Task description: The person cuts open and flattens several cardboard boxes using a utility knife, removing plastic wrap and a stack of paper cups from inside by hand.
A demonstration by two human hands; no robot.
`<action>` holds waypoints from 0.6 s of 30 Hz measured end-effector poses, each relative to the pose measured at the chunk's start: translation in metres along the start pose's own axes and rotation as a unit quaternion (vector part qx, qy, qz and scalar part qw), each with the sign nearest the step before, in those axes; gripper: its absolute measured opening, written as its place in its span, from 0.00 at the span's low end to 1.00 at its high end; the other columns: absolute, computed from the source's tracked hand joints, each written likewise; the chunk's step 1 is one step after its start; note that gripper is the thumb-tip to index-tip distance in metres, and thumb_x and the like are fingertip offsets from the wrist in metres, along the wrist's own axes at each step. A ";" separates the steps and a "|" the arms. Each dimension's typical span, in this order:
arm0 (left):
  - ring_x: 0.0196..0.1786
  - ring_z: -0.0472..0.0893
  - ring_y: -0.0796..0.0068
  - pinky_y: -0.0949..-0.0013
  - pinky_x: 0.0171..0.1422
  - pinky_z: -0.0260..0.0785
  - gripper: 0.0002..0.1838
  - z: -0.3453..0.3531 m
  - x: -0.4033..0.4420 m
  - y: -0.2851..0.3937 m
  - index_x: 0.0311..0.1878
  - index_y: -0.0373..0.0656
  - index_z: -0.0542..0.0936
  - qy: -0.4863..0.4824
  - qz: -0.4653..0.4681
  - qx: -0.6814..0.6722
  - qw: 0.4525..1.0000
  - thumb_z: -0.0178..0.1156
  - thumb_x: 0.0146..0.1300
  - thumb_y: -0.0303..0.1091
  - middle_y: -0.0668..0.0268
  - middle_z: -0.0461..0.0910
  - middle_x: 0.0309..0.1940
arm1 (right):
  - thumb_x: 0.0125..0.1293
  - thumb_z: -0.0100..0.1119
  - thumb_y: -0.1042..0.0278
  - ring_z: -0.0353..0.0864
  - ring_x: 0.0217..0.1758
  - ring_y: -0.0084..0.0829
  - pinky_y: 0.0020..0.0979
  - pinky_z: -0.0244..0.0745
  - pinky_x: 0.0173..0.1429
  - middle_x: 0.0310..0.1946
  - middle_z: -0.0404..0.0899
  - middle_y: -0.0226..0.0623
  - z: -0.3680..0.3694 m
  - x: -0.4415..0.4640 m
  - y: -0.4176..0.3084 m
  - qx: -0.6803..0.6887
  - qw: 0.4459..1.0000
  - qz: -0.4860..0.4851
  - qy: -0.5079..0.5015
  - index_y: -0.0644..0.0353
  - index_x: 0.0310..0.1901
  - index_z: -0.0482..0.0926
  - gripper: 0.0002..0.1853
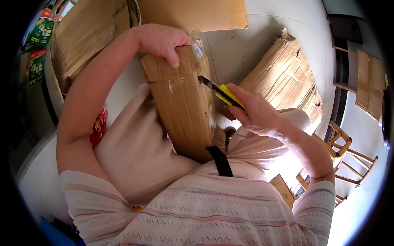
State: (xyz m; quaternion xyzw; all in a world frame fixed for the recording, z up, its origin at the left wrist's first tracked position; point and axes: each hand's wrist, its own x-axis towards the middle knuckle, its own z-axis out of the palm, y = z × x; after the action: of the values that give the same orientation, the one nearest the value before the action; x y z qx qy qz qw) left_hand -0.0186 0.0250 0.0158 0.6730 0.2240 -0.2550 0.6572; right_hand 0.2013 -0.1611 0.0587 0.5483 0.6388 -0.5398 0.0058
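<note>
A long brown cardboard box (176,98) stands tilted between my knees, with strips of clear tape and a small white label on its far end. My left hand (162,43) grips the box's far top edge, thumb on the near face and fingers over the back. In my right hand (258,110) is a yellow and black utility knife (225,95), its handle wrapped by my fingers. The dark blade points left and meets the box near its right edge; how deep it goes I cannot tell.
Flattened, creased cardboard (283,69) lies on the pale floor at the right. More cardboard sheets (92,35) stand at the upper left, and another sheet (193,14) lies at the top. Wooden stools (344,151) stand at the far right. Green printed packages (37,65) are at the left edge.
</note>
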 end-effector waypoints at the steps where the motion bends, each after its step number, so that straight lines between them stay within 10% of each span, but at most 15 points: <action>1: 0.30 0.77 0.83 0.75 0.36 0.70 0.14 0.000 0.001 -0.001 0.38 0.33 0.79 -0.004 -0.003 -0.020 1.000 0.59 0.43 0.25 0.68 0.81 0.28 | 0.62 0.50 0.72 0.78 0.36 0.56 0.47 0.72 0.41 0.31 0.77 0.57 0.002 0.000 0.002 0.006 1.000 -0.005 0.007 0.66 0.58 0.61 0.22; 8: 0.30 0.77 0.83 0.76 0.35 0.70 0.15 0.002 0.007 -0.005 0.37 0.33 0.80 -0.003 0.016 -0.078 0.997 0.59 0.41 0.24 0.68 0.81 0.28 | 0.64 0.47 0.70 0.80 0.30 0.50 0.43 0.74 0.36 0.27 0.77 0.55 0.028 0.015 0.002 0.102 0.992 0.001 0.078 0.66 0.56 0.64 0.19; 12: 0.31 0.78 0.82 0.77 0.37 0.70 0.17 0.000 0.005 0.001 0.38 0.33 0.80 0.016 -0.023 -0.052 0.998 0.59 0.40 0.24 0.68 0.81 0.30 | 0.64 0.46 0.71 0.74 0.17 0.23 0.30 0.70 0.21 0.18 0.73 0.38 0.024 0.039 -0.003 0.288 0.951 0.085 0.080 0.67 0.53 0.66 0.17; 18: 0.29 0.77 0.80 0.75 0.36 0.69 0.19 -0.008 0.000 -0.013 0.40 0.38 0.81 0.049 -0.011 0.009 0.999 0.59 0.39 0.26 0.69 0.81 0.29 | 0.65 0.46 0.69 0.76 0.19 0.29 0.32 0.71 0.24 0.20 0.75 0.41 0.008 0.012 -0.002 0.254 0.961 0.112 0.007 0.62 0.55 0.66 0.17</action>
State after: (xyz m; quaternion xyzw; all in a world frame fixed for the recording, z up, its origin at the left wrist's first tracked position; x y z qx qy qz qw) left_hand -0.0266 0.0336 0.0056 0.6881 0.2609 -0.2312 0.6364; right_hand 0.1904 -0.1578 0.0500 0.6036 0.4149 -0.6764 -0.0779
